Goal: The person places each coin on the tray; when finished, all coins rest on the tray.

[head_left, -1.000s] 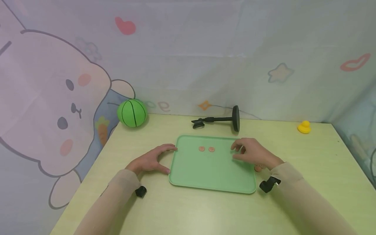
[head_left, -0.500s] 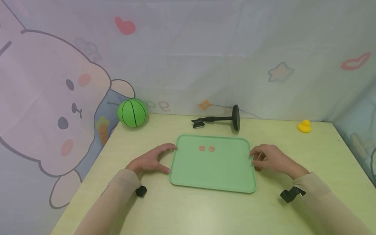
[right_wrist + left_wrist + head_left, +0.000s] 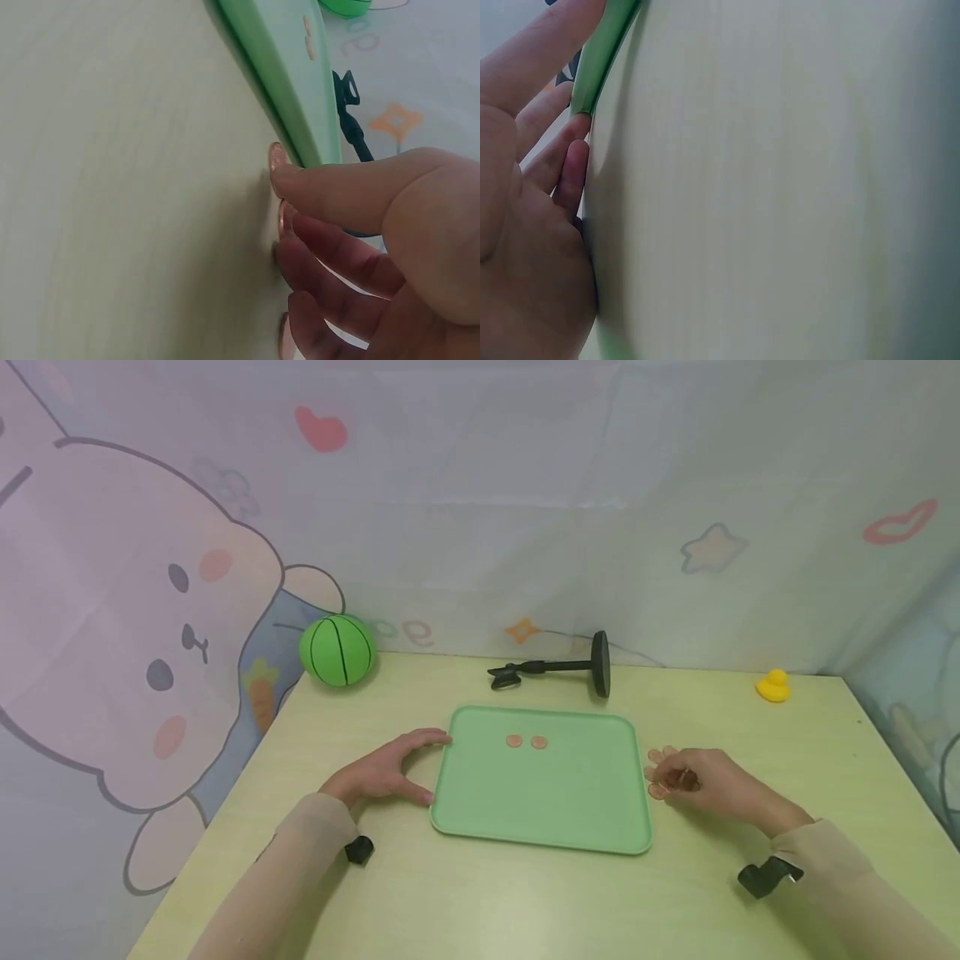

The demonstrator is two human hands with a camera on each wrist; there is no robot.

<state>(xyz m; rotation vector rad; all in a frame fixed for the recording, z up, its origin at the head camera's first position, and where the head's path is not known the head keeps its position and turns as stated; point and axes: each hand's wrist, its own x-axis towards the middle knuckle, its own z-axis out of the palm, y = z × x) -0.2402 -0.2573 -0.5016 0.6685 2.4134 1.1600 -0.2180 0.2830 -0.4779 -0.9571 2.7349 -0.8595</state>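
I see my right hand (image 3: 708,783) resting on the table (image 3: 525,902) at the green tray's (image 3: 540,793) three o'clock, just off its right rim. Its fingers are curled down over a small cluster of copper coins (image 3: 658,770) lying on the table; the fingertips (image 3: 289,225) touch them, one coin under the thumb tip, another at the next finger. I cannot tell whether any coin is actually pinched. Two more coins (image 3: 526,742) lie side by side on the tray, toward its twelve o'clock edge. My left hand (image 3: 382,770) sits at the tray's nine o'clock, fingers spread and relaxed, index and thumb against the left rim.
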